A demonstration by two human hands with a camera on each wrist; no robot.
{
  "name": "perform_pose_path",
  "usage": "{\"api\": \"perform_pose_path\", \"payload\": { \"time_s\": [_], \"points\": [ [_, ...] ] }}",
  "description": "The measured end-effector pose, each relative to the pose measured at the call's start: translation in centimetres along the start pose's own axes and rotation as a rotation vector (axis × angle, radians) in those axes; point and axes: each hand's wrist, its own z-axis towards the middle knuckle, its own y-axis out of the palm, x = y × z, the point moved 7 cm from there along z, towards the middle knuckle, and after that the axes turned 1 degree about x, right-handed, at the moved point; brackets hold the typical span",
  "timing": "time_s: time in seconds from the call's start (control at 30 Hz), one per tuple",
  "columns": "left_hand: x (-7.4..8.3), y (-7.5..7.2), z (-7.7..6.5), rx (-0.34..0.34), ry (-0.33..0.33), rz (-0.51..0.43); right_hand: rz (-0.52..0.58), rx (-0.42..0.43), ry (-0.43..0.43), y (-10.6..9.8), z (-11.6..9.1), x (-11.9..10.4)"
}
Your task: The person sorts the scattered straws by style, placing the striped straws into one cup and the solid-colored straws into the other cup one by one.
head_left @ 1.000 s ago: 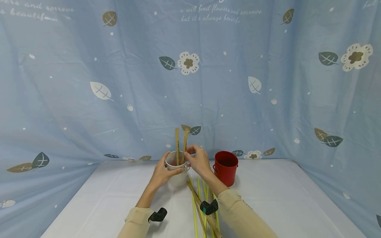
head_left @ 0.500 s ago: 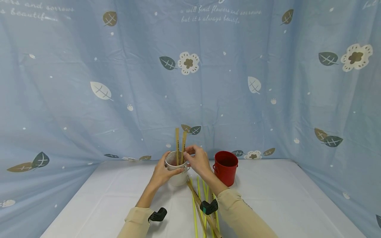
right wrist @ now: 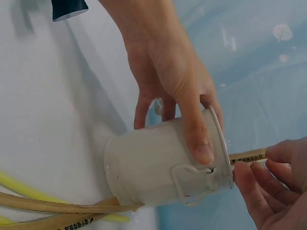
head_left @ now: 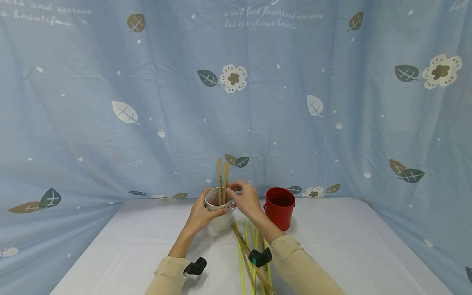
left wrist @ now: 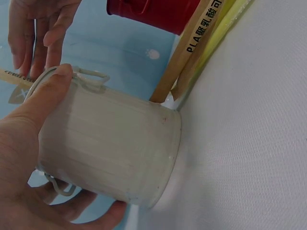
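My left hand (head_left: 200, 212) grips a small white metal bucket (head_left: 220, 222) by its side, thumb near the rim and fingers round the far side. Two straws in brown paper wrappers stand in the bucket. The left wrapped straw (head_left: 219, 174) is almost upright. Against the right wrapped straw (head_left: 226, 174), just above the rim, my right hand (head_left: 246, 200) pinches with thumb and fingers. In the right wrist view the printed wrapper (right wrist: 248, 156) runs from the bucket mouth to those fingertips. The straws' lower ends are hidden inside the bucket.
Right of the white bucket stands a red bucket (head_left: 282, 213). Several brown-wrapped straws (head_left: 263, 280) and thin yellow sticks (head_left: 241, 272) lie crossed on the white table (head_left: 147, 241), partly under the right forearm. A blue patterned curtain (head_left: 169, 102) hangs behind.
The right wrapped straw has swung from leaning right to nearly upright, closer to the other one. My right hand has shifted slightly left; my left hand and the bucket have stayed put.
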Motion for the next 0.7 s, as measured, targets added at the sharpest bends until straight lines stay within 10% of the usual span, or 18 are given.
{"api": "perform_pose_path", "payload": {
  "time_s": [0.7],
  "points": [
    [-0.03,-0.03,-0.06,-0.005,-0.020,0.013,-0.043,-0.081,-0.063,-0.99,-0.96,-0.95]
  ]
}}
